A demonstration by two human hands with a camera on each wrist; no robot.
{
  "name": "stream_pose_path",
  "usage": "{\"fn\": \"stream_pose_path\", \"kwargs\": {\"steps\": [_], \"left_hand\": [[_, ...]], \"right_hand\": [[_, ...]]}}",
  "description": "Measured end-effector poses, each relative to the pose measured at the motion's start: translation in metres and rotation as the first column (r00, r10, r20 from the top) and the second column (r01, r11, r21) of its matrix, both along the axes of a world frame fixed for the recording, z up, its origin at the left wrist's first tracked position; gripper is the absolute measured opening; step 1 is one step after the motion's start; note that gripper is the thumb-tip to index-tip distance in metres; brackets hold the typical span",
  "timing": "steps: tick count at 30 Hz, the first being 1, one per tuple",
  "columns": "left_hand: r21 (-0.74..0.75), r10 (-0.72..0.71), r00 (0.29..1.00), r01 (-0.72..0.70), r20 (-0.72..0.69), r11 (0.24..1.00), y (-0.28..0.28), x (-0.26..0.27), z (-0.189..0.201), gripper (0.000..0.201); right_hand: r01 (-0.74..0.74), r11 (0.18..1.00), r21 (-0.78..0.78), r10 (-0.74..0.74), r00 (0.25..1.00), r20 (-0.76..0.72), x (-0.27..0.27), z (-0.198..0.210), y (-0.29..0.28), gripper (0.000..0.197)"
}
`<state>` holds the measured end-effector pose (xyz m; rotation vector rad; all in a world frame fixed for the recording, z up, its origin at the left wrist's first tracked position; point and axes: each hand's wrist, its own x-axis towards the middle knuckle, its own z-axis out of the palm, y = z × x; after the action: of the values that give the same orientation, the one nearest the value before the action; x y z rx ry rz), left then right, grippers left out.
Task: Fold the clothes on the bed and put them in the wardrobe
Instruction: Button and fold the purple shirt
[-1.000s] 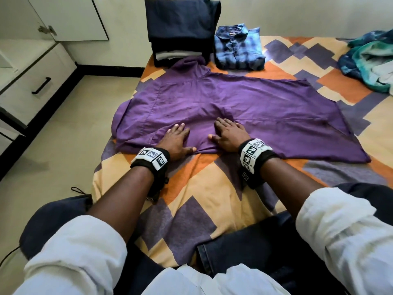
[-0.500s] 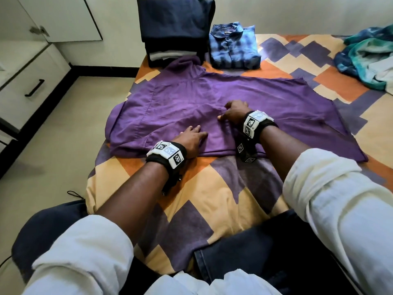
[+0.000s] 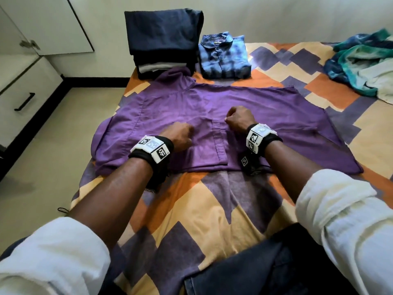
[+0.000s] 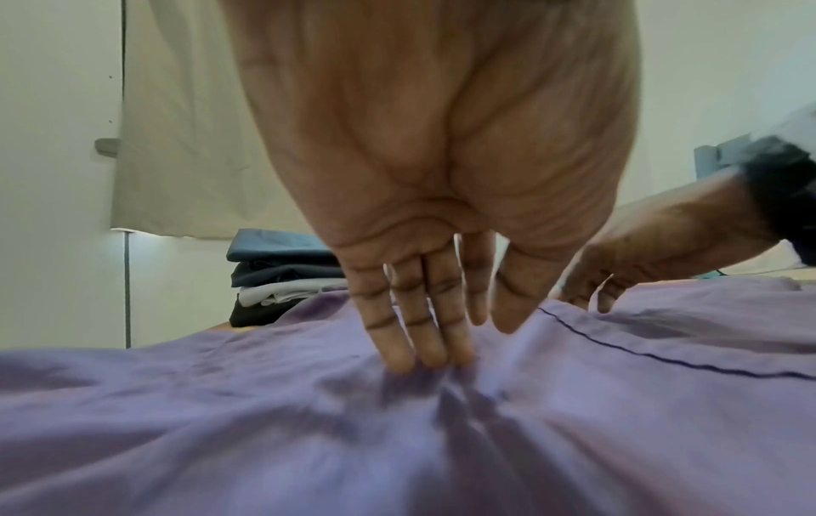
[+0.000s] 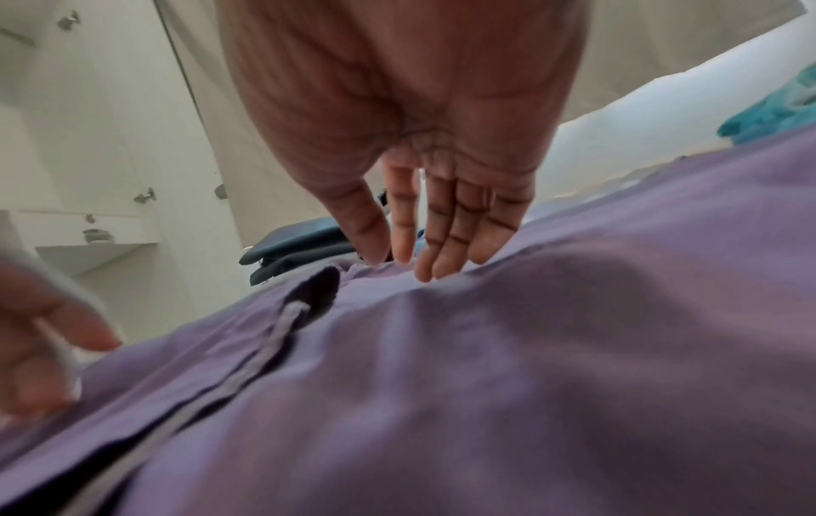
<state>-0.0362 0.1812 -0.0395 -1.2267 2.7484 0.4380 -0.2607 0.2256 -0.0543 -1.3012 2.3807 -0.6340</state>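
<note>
A purple shirt [image 3: 212, 116] lay spread flat, front up, across a bed covered in a bedsheet [image 3: 212, 209] patterned with orange, cream and purple blocks. The person's left hand [image 3: 180, 136] came down on the shirt's left front panel, its straight fingers [image 4: 410, 335] pressing their tips into the cloth, which bunched beneath them; it gripped nothing. The right hand [image 3: 240, 119] sat just across the button placket, fingers [image 5: 446, 237] extended with their tips touching the fabric and the thumb close beside them; whether a fold was nipped between thumb and forefinger could not be told. Both wrists carried black bands with printed markers.

At the far edge of the bed, touching the shirt's collar, stood a stack of folded dark clothes [image 3: 163, 39], and just beside it a folded blue checked shirt [image 3: 224, 56]. A rumpled heap of teal and white clothes [image 3: 361, 64] lay well apart at the bed's far right corner. A pale wall ran behind the bed. To the left were a cream tiled floor [image 3: 53, 145] with a black skirting, and white cabinets, one drawer [image 3: 23, 99] fitted with a black handle.
</note>
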Motion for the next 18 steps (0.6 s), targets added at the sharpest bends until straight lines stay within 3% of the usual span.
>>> {"fn": "stream_pose_path", "kwargs": {"steps": [8, 15, 18], "left_hand": [[-0.163, -0.003, 0.997, -0.01, -0.08, 0.986, -0.094, -0.074, 0.019, 0.029], [-0.178, -0.027, 0.979, -0.009, -0.2, 0.984, -0.176, -0.129, -0.015, 0.026], [-0.194, -0.041, 0.979, 0.002, -0.199, 0.981, -0.202, -0.141, -0.033, 0.038]], "right_hand": [[-0.044, 0.996, 0.075, 0.059, 0.978, -0.201, -0.113, 0.01, -0.008, 0.034], [-0.036, 0.969, 0.246, 0.097, 0.967, -0.238, -0.226, -0.011, -0.033, 0.032], [0.015, 0.995, 0.094, 0.018, 0.94, -0.341, -0.259, -0.015, -0.042, 0.031]]}}
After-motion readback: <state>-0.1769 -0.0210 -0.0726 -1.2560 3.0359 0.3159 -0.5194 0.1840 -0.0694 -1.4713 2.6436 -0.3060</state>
